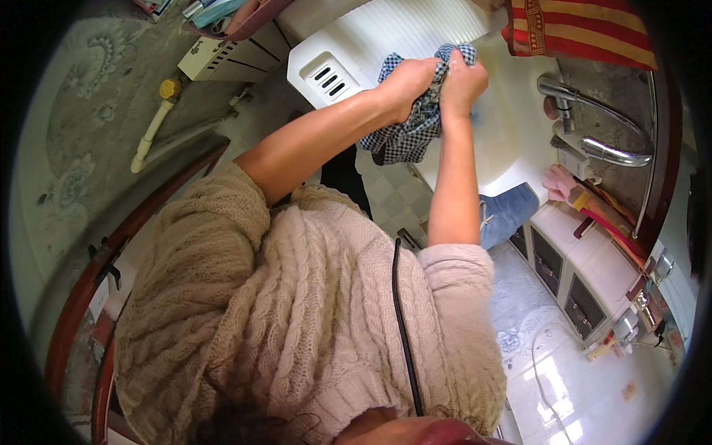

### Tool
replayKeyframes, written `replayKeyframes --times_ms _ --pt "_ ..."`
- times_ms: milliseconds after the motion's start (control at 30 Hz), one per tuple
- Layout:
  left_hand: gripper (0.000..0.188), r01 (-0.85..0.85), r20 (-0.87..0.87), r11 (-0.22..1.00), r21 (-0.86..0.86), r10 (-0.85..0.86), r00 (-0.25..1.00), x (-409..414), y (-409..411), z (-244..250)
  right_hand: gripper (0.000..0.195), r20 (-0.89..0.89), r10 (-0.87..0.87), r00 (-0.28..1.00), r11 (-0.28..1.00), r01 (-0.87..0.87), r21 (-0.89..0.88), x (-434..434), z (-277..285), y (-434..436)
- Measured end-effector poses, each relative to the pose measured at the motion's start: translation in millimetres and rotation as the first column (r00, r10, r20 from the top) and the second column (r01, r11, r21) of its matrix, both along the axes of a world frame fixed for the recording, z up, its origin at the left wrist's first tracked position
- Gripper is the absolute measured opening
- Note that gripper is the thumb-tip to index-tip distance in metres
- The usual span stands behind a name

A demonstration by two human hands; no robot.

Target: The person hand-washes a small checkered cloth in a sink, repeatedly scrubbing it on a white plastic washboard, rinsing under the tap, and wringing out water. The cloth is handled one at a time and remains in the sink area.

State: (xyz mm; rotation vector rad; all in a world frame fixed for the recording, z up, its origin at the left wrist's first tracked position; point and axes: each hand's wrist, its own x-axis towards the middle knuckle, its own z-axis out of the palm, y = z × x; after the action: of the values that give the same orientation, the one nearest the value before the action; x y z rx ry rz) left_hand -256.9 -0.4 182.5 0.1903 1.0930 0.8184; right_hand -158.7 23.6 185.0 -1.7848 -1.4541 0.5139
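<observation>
A blue, black and white checked cloth [409,136] is bunched between my two hands, its loose part hanging below them. My left hand [409,83] is closed round one part of the cloth. Close beside it, my right hand [463,83] grips another part, with the thumb uppermost and a knot of fabric above the fist. Both hands are over a white washing sink with a ribbed washboard [411,28] and a slotted soap recess [331,79]. My fingertips are partly hidden by the cloth.
A chrome faucet [595,105] stands right of the basin. Blue denim fabric [509,214] hangs at the near rim, beside pink gloves [559,183] and white drawers [573,267]. A striped red and yellow towel [584,30] hangs at upper right. A pipe with a yellow valve [168,89] is at left.
</observation>
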Motion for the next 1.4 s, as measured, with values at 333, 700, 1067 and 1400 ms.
replayKeyframes --times_ms 333,700,1067,1400 --pt "0.053 0.048 -0.06 0.856 0.514 -0.02 0.998 -122 50 -49 0.088 -0.672 0.007 0.741 0.983 -0.127 -0.13 105 -7 -27" --pt "0.045 0.653 -0.678 0.683 0.329 -0.311 0.666 -109 -1 -14 0.048 -0.654 -0.049 0.755 0.986 -0.066 -0.15 99 -24 -51" --pt "0.093 -0.131 -0.035 0.927 0.351 0.153 0.988 -35 24 -21 0.023 -0.84 -0.04 0.542 0.997 0.076 0.002 66 13 -8" --pt "0.021 -0.106 0.146 0.975 0.196 0.078 0.986 2 22 -9 0.017 0.117 0.183 0.976 0.93 -0.211 0.302 -36 26 -98"
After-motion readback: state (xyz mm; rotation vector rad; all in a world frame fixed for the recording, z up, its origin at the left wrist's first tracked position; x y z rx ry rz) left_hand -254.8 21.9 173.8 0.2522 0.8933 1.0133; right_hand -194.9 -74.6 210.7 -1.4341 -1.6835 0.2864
